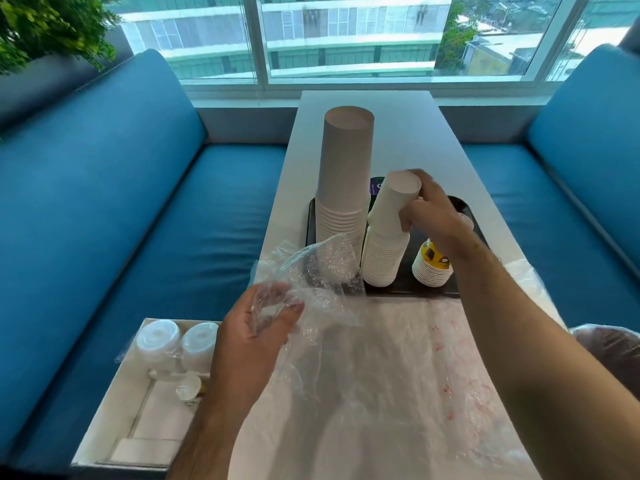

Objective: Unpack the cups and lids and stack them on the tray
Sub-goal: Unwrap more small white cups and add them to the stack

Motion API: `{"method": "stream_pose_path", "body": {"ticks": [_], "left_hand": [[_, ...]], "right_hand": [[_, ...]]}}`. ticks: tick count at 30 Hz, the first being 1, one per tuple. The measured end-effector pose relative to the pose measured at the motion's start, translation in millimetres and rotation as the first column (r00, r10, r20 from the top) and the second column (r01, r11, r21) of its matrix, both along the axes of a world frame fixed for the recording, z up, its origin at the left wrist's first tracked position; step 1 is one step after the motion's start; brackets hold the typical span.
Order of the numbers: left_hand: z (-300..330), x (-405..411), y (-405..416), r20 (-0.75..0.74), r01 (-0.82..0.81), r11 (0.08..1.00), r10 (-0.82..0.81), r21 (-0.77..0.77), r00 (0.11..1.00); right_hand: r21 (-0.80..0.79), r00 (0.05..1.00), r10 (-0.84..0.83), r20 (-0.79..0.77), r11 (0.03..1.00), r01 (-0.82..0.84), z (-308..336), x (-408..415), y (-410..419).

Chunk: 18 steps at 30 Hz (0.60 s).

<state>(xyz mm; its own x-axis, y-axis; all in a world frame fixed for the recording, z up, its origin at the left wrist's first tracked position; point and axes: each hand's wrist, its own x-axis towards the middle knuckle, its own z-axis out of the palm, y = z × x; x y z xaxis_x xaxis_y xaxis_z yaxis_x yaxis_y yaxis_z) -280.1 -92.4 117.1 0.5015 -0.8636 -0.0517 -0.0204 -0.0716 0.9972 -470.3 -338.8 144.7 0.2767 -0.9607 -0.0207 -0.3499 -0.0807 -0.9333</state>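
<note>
A black tray (408,289) lies on the white table (367,109). On it stand a tall stack of upside-down white cups (344,174), a shorter white cup stack (386,251) and a low stack of yellow-printed cups (433,268). My right hand (433,216) grips the top of the shorter stack, which leans slightly left. My left hand (256,327) holds a crumpled clear plastic wrapper (318,271) just in front of the tray. White lids (176,341) in plastic sit in a box at the lower left.
The open white cardboard box (114,410) rests on the blue bench (121,220) to my left. A large clear plastic sheet (398,393) covers the near table. Another blue bench (571,202) is on the right, with a plastic-wrapped dark thing (613,344) at the right edge.
</note>
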Motion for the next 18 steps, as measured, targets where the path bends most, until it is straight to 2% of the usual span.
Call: {"method": "stream_pose_path", "body": {"ticks": [4, 9, 11, 13, 15, 16, 18], "left_hand": [[0.3, 0.0, -2.6, -0.003, 0.004, 1.0, -0.004, 0.0, 1.0], [-0.1, 0.8, -5.1, -0.015, 0.003, 1.0, -0.004, -0.027, 1.0], [-0.8, 0.8, -7.8, -0.05, -0.021, 0.999, 0.019, -0.037, 0.999], [-1.9, 0.5, -11.8, -0.106, -0.056, 0.996, 0.049, -0.07, 0.993], [-4.1, -0.1, -16.7, -0.163, -0.099, 0.991, 0.082, -0.095, 0.983], [-4.9, -0.2, -18.7, -0.198, -0.124, 0.988, 0.103, -0.095, 0.975], [-4.3, -1.4, -23.6, -0.301, -0.165, 0.979, 0.122, -0.12, 0.946]], "right_hand": [[0.087, 1.0, 0.011, -0.026, 0.996, -0.009, -20.4, 2.0, 3.4], [0.122, 0.998, 0.021, -0.058, 0.992, -0.014, -23.6, 1.0, 3.6], [0.074, 0.999, 0.0, -0.039, 0.997, 0.003, -19.8, -0.4, 10.0], [-0.12, 0.992, -0.123, -0.042, 0.986, 0.117, -12.4, 1.5, 26.3], [-0.308, 0.974, -0.225, 0.019, 0.926, 0.22, -5.5, 5.4, 48.3], [-0.311, 0.971, -0.224, 0.082, 0.92, 0.238, -2.3, 7.8, 60.2], [-0.14, 0.975, -0.124, 0.186, 0.979, 0.151, 1.5, 11.3, 83.9]]}}
